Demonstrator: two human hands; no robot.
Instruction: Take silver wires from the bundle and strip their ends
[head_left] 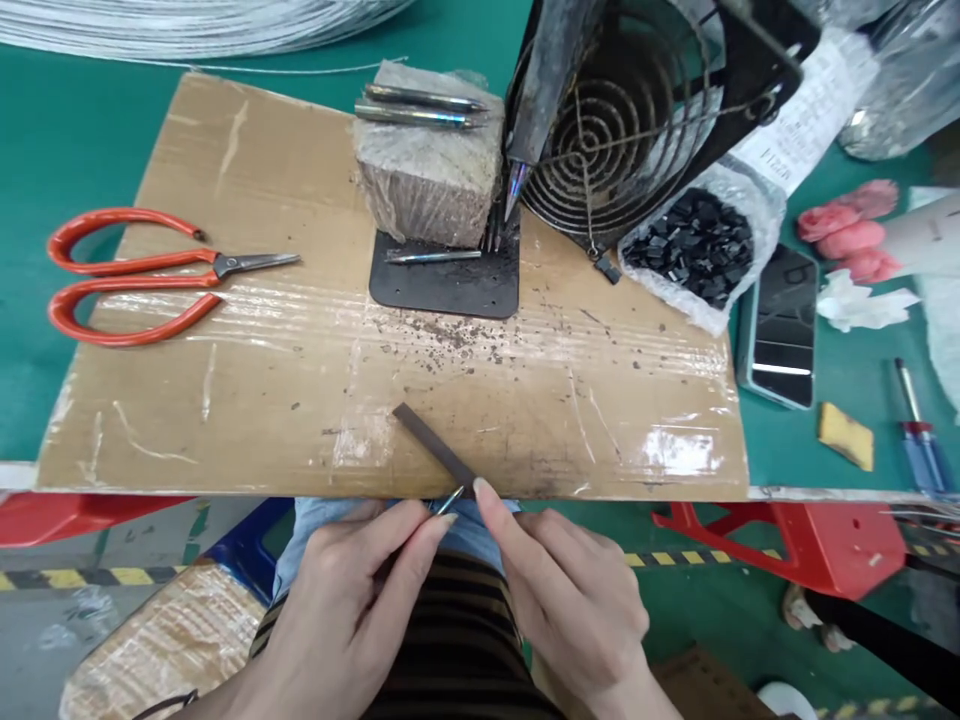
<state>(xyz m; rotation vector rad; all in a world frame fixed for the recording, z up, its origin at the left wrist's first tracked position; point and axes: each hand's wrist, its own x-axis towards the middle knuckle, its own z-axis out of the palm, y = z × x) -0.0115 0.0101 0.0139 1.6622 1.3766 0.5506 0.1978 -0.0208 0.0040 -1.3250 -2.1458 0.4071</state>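
My left hand (360, 580) pinches a small, shiny, pointed soldering iron tip (451, 500) between thumb and forefinger, its point aimed up to the right. In my right hand (574, 580) is a narrow, flat, dark strip (433, 442) like a file or sanding strip, held at its near end. The strip slants up to the left over the front edge of the cardboard (262, 400). The metal point lies right beside the strip's near end; whether they touch I cannot tell. My right hand's lower fingers curl out of sight.
Orange-handled scissors (142, 275) lie left. Behind, a wrapped block (427, 185) bears metal tips, beside a soldering iron (544, 100) and a fan (600, 140). A bag of black parts (690, 245), a phone (780, 325), a yellow sponge (846, 436) and a screwdriver (922, 440) are right.
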